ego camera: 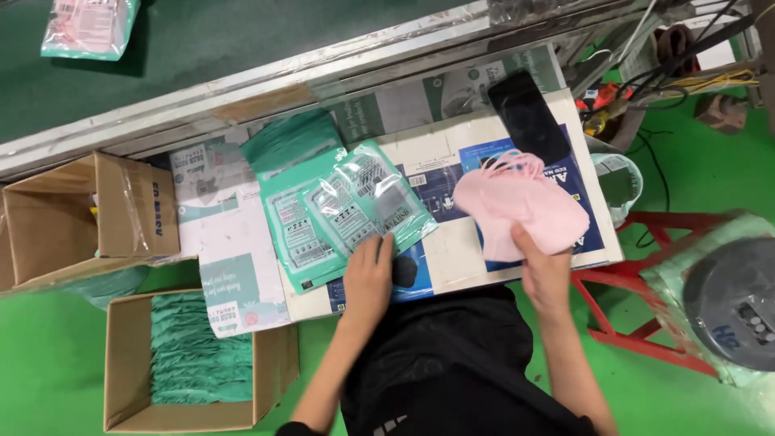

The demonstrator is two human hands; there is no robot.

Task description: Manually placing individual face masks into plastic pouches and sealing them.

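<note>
Head view of a packing bench. The right hand (542,266) is closed on a stack of pink face masks (517,211), thumb on top and fingers hidden beneath, holding the stack over the right part of the worktop (460,258). The masks are soft, matte, non-woven fabric with a rounded, folded outline; thin pink ear loops bunch at the upper edge. The left hand (367,278) lies flat, fingers together, pressing on the lower corner of a glossy plastic pouch (367,202), the uppermost of a small fan of overlapping pouches. Each pouch is a teal-bordered rectangle with a clear, reflective window and printed diagrams; wrinkles in the film catch the light. The two hands are apart, with bare worktop between them.

The worktop is covered with flattened printed cardboard, white, blue and teal. A black smartphone (529,113) with a shiny screen lies at the far right of it, just beyond the masks. Left of the bench stands an open brown corrugated box (48,226), and below it a second open carton (121,363) filled with stacked teal pouches. Beyond the bench runs a dark green conveyor belt (242,40) edged by a metal rail, with one sealed pack (85,24) on it. A red metal stool frame (638,282) stands at right on the green floor.
</note>
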